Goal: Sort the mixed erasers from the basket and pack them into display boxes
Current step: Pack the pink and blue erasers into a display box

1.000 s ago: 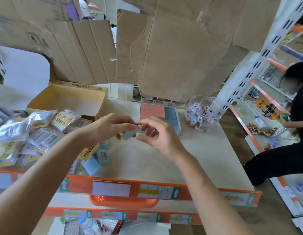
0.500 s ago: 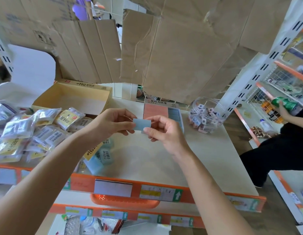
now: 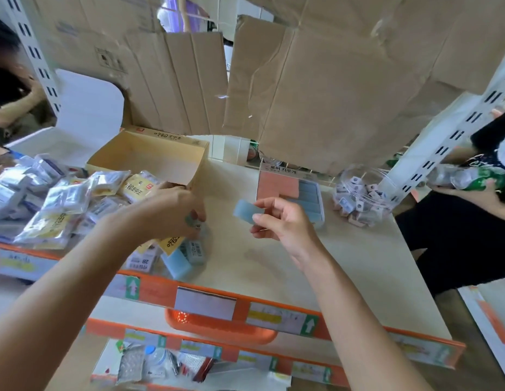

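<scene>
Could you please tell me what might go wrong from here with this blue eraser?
The right hand only pinches the blue eraser by one end above the shelf, so it might slip and drop. The wrapped erasers lie close to the shelf's front edge; the left hand reaching beside them could knock them off.

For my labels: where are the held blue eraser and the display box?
blue eraser (image 3: 247, 209), head view, its flat face.
display box (image 3: 283, 172), head view, its printed back card.

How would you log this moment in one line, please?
right hand: holds blue eraser | left hand: over wrapped erasers | display box: pink, blue erasers
</scene>
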Tool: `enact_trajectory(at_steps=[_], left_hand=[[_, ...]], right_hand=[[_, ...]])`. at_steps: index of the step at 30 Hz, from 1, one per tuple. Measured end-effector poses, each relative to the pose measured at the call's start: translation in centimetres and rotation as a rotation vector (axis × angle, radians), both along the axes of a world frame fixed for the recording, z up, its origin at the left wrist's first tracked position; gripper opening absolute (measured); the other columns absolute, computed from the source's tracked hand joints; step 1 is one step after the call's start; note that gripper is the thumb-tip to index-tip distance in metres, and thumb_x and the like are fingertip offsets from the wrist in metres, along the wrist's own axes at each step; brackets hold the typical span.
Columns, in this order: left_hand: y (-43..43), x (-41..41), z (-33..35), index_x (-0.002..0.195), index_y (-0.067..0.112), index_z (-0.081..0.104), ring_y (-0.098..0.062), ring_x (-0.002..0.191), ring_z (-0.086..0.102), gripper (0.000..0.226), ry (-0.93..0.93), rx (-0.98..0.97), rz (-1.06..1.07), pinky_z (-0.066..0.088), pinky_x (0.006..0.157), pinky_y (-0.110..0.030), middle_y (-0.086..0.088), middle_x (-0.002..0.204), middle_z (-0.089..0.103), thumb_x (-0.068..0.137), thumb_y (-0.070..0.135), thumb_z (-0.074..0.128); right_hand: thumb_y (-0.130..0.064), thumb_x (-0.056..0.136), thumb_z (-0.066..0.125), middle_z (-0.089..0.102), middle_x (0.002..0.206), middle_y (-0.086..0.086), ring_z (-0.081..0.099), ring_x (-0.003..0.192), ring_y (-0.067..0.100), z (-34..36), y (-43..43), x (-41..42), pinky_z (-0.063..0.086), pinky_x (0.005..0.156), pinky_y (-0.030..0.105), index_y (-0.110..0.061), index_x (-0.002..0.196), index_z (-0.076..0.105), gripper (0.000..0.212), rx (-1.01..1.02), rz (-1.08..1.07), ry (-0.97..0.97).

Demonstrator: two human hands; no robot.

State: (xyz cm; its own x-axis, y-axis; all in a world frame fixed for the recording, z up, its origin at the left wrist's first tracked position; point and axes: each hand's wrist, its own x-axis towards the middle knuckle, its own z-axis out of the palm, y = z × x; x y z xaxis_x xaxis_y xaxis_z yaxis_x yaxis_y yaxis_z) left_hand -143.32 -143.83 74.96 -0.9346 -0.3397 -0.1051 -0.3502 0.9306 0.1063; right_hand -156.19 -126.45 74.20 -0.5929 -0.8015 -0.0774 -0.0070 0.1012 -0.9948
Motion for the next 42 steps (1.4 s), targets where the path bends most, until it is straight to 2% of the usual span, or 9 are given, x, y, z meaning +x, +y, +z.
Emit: enact_trajectory(at_steps=[2, 5, 10, 17, 20, 24, 29, 37, 42], left_hand=[[0.4, -0.2, -0.2, 0.108, 0.036, 0.061, -0.005, 0.099, 0.049, 0.026, -0.018, -0.058, -0.021, 0.023, 0.094, -0.025, 0.020, 0.100, 0.056, 0.082, 0.042, 0.062], [0.7, -0.4, -0.5, 0.110, 0.034, 0.060, -0.005, 0.096, 0.049, 0.027, -0.024, -0.069, -0.029, 0.024, 0.094, -0.026, 0.019, 0.096, 0.053, 0.084, 0.042, 0.060], [1.4, -0.7, -0.4, 0.111, 0.027, 0.064, -0.013, 0.091, 0.059, 0.028, 0.033, -0.116, -0.027, 0.045, 0.079, -0.023, 0.008, 0.107, 0.065, 0.085, 0.035, 0.057], [1.5, -0.5, 0.0, 0.120, 0.025, 0.056, -0.014, 0.091, 0.058, 0.035, -0.010, 0.052, 0.004, 0.051, 0.077, -0.026, 0.006, 0.104, 0.062, 0.085, 0.022, 0.060], [1.4, -0.5, -0.1, 0.118, 0.024, 0.057, -0.011, 0.087, 0.055, 0.034, 0.078, 0.112, 0.039, 0.045, 0.072, -0.020, 0.007, 0.098, 0.060, 0.085, 0.016, 0.059], [1.6, -0.6, 0.2, 0.107, 0.020, 0.065, -0.001, 0.073, 0.056, 0.028, 0.345, 0.362, 0.075, 0.044, 0.065, -0.006, 0.015, 0.080, 0.057, 0.081, 0.007, 0.063], [2.4, -1.1, 0.9, 0.103, 0.020, 0.066, -0.006, 0.068, 0.065, 0.030, 0.513, 0.734, 0.148, 0.052, 0.064, -0.013, 0.004, 0.087, 0.066, 0.083, -0.002, 0.062], [3.8, -1.9, 1.1, 0.098, 0.018, 0.066, -0.010, 0.070, 0.065, 0.029, 0.545, 1.195, 0.191, 0.058, 0.066, -0.023, -0.003, 0.080, 0.061, 0.087, -0.006, 0.054], [4.8, -2.4, 0.7, 0.103, 0.013, 0.065, -0.017, 0.083, 0.067, 0.019, 0.521, 1.359, 0.165, 0.056, 0.065, -0.024, -0.008, 0.093, 0.070, 0.087, 0.009, 0.055]], right_hand=[[0.009, 0.087, 0.055, 0.056, 0.075, 0.011, 0.061, 0.053, 0.008, 0.1, -0.1, 0.1, 0.055, 0.059, 0.020, -0.013, 0.087, 0.060, 0.022, 0.001, 0.003, 0.000], [0.009, 0.087, 0.055, 0.057, 0.075, 0.010, 0.061, 0.054, 0.008, 0.1, -0.1, 0.2, 0.055, 0.060, 0.021, -0.013, 0.087, 0.060, 0.023, -0.002, 0.005, 0.000], [0.009, 0.087, 0.055, 0.057, 0.076, 0.010, 0.061, 0.056, 0.009, 0.1, 0.0, 0.3, 0.055, 0.061, 0.021, -0.013, 0.089, 0.060, 0.023, 0.000, -0.002, 0.004], [0.007, 0.087, 0.056, 0.058, 0.077, 0.010, 0.062, 0.058, 0.010, -0.2, 0.3, 0.1, 0.055, 0.061, 0.022, -0.015, 0.088, 0.061, 0.023, 0.016, -0.025, 0.002], [0.008, 0.086, 0.056, 0.058, 0.077, 0.008, 0.063, 0.060, 0.010, -0.2, 0.6, -0.1, 0.054, 0.061, 0.020, -0.015, 0.089, 0.062, 0.024, 0.015, -0.031, -0.006], [0.011, 0.084, 0.056, 0.059, 0.078, 0.005, 0.061, 0.065, 0.012, -0.1, 0.9, -0.3, 0.054, 0.064, 0.018, -0.013, 0.090, 0.063, 0.026, -0.018, -0.068, -0.053], [0.010, 0.086, 0.055, 0.062, 0.079, 0.003, 0.066, 0.066, 0.015, -0.1, 1.2, -0.4, 0.056, 0.066, 0.022, -0.012, 0.093, 0.063, 0.024, -0.069, -0.073, -0.101], [0.004, 0.088, 0.055, 0.065, 0.090, 0.006, 0.066, 0.074, 0.012, 0.3, 1.6, -0.9, 0.055, 0.068, 0.023, -0.012, 0.098, 0.067, 0.023, -0.138, -0.006, -0.149], [0.003, 0.087, 0.058, 0.063, 0.084, 0.006, 0.064, 0.074, 0.011, 0.7, 1.1, -1.0, 0.058, 0.068, 0.027, -0.012, 0.096, 0.064, 0.019, -0.112, -0.008, -0.016]])
